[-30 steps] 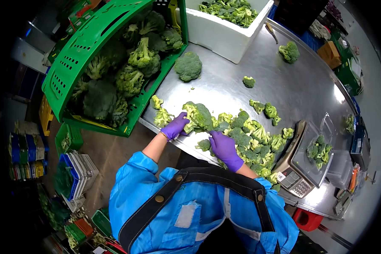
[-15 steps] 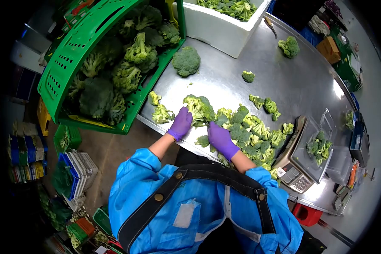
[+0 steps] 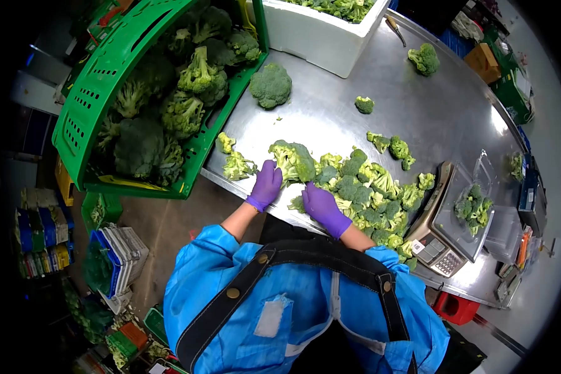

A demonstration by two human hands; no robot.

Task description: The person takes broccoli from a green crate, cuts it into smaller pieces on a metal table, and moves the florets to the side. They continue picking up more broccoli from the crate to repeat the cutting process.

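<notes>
My left hand (image 3: 267,186), in a purple glove, is closed on the near left side of a broccoli head (image 3: 295,158) over the metal table's front edge. My right hand (image 3: 324,209), gloved alike, has its fingers curled at the head's lower right. Whatever those fingers hold is hidden from above. A pile of cut broccoli florets (image 3: 371,193) spreads to the right, close by my right hand. A few pale pieces (image 3: 237,165) lie left of my left hand. A whole broccoli head (image 3: 270,85) sits farther back.
A tilted green crate (image 3: 84,118) full of broccoli stands at left. Behind is a white foam box (image 3: 318,40) with florets. A scale (image 3: 439,249) bearing a clear tub (image 3: 458,215) of broccoli stands right. A knife (image 3: 395,30) lies at the back edge.
Both hands stay at the broccoli head, with the right hand shifted slightly left and down. The whole view has shifted a little; the surrounding things look unchanged.
</notes>
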